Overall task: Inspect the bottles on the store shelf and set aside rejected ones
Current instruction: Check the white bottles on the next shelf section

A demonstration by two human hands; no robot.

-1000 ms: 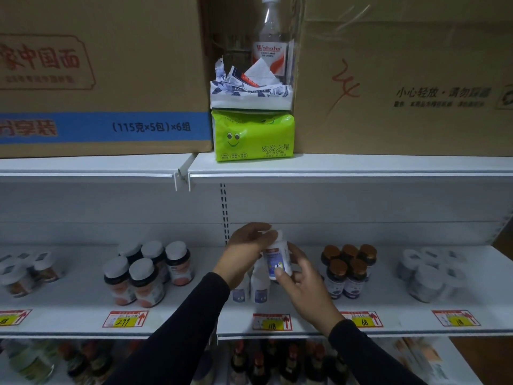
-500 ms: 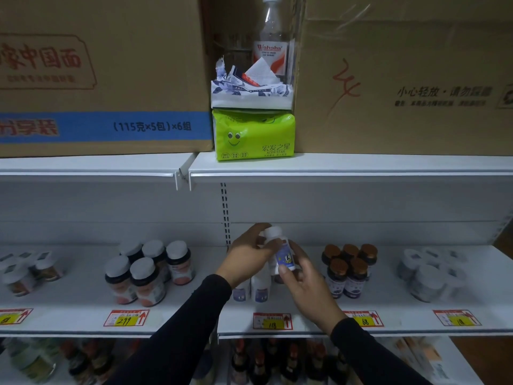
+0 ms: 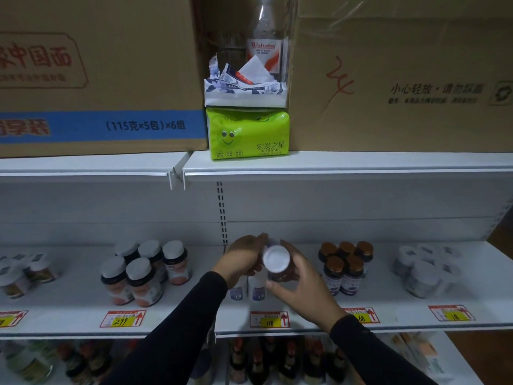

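Observation:
A small white bottle (image 3: 275,258) is held above the middle shelf (image 3: 194,315), tipped so its round white end faces me. My left hand (image 3: 244,258) curls around its far side and my right hand (image 3: 299,284) grips it from the right and below. Two more small white bottles (image 3: 256,289) with blue labels stand on the shelf just under my hands. Most of the held bottle's body is hidden by my fingers.
White-capped jars (image 3: 141,273) stand at the left, brown-capped dark bottles (image 3: 344,266) at the right, and wrapped white containers (image 3: 424,270) further right. Price tags (image 3: 269,319) line the shelf edge. Cardboard boxes (image 3: 97,73) and a green tissue pack (image 3: 247,133) sit on the upper shelf. Dark bottles (image 3: 277,362) fill the shelf below.
The bottle has been tipped from upright, with its label towards me, to lying with its round white end towards me. Both hands stayed around it.

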